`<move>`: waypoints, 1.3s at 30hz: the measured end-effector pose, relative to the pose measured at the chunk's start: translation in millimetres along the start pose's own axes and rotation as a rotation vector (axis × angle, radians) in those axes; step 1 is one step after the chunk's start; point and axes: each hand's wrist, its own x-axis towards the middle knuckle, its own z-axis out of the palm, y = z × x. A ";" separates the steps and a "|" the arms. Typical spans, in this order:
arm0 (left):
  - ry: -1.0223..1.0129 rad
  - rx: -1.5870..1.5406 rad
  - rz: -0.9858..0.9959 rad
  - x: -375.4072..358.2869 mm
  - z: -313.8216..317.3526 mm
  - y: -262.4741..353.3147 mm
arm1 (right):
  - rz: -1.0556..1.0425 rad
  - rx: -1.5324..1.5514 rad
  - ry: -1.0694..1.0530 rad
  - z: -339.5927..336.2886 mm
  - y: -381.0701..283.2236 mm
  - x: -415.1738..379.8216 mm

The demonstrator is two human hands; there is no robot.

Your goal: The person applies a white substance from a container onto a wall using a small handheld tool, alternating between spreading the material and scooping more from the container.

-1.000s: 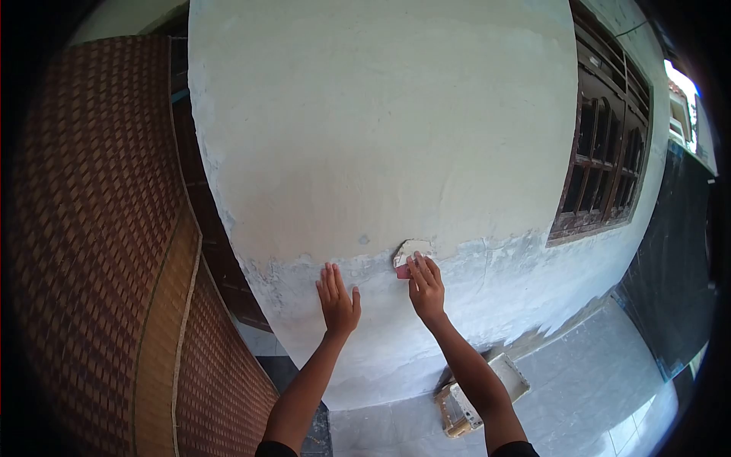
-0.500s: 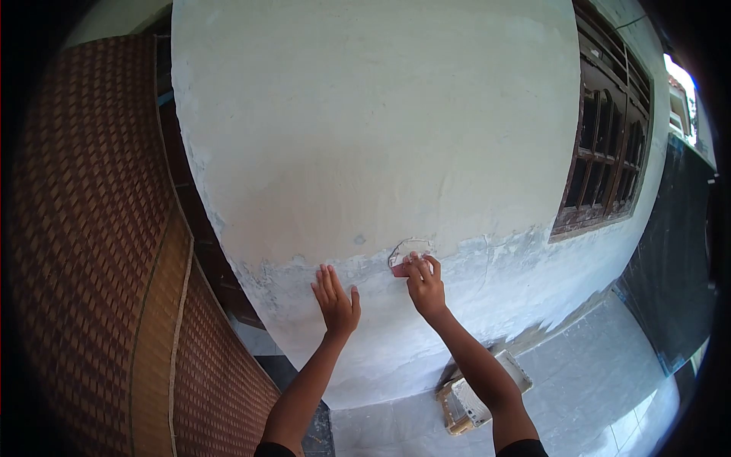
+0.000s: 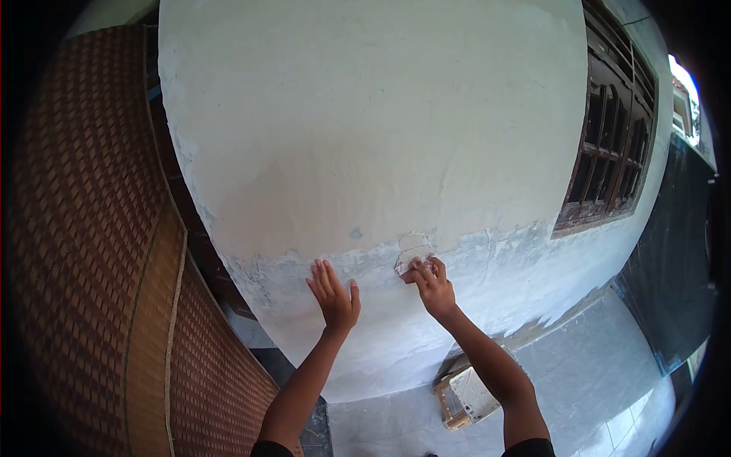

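Note:
A plastered wall point(image 3: 365, 137) fills the middle of the view, cream above and grey-white lower down. My left hand point(image 3: 333, 295) lies flat on the grey part with fingers spread, holding nothing. My right hand point(image 3: 432, 285) presses a small scraper with a reddish handle point(image 3: 406, 276) against the wall. Its fingers are closed over the tool. Just above it a patch of fresh filler point(image 3: 412, 245) shows where cream meets grey.
A brown woven panel point(image 3: 91, 251) stands at the left. A dark wooden window frame point(image 3: 609, 167) is set in the wall at the right. On the grey tiled floor point(image 3: 601, 365) near the wall base lies a wooden-edged tray point(image 3: 466, 396).
My right hand has slid the scraper down, uncovering the filler patch it covered a second ago. My left hand has stayed flat on the wall. The view has shifted slightly.

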 end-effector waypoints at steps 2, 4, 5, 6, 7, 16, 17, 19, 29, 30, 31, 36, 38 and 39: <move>0.005 0.005 -0.007 -0.4 -0.7 1.4 | -0.004 0.007 -0.020 -0.7 1.3 -5.5; 0.002 0.003 -0.009 0.4 -1.4 2.0 | -0.036 -0.022 -0.032 -2.0 2.9 -8.4; -0.002 0.001 -0.014 -0.9 -2.0 3.2 | -0.036 -0.022 -0.034 -3.5 3.6 -10.5; -0.001 0.001 -0.015 -0.4 -2.9 4.4 | -0.040 -0.020 -0.046 -4.6 4.7 -11.4; -0.016 0.001 -0.015 0.1 -4.3 5.9 | -0.044 -0.017 -0.058 -5.7 5.4 -12.6; -0.089 -0.017 -0.051 -1.7 -23.6 26.6 | -0.007 0.109 -0.148 -23.6 6.8 -46.8; -0.103 -0.006 -0.057 -3.2 -24.5 27.0 | -0.012 0.111 -0.140 -23.8 3.9 -46.8; -0.094 -0.012 -0.059 -2.1 -26.2 29.5 | 0.073 0.179 -0.035 -29.1 -4.5 -35.4; -0.094 0.012 -0.103 -1.9 -23.0 37.3 | 0.578 0.798 0.247 -56.1 10.4 33.3; -0.088 0.017 -0.105 -2.1 -21.4 37.5 | 0.669 0.879 0.221 -53.5 11.1 34.2; -0.080 0.030 -0.111 -2.4 -19.8 37.4 | 0.759 0.959 0.194 -50.2 11.1 36.1; -0.057 0.052 -0.130 -2.4 -15.3 38.2 | 0.735 1.093 0.339 -35.2 1.9 53.1; -0.049 0.066 -0.121 -3.2 -13.1 36.1 | 0.734 1.109 0.353 -28.7 5.9 56.2; -0.049 0.070 -0.120 -2.6 -13.0 35.8 | 0.726 1.042 0.356 -24.5 10.9 55.7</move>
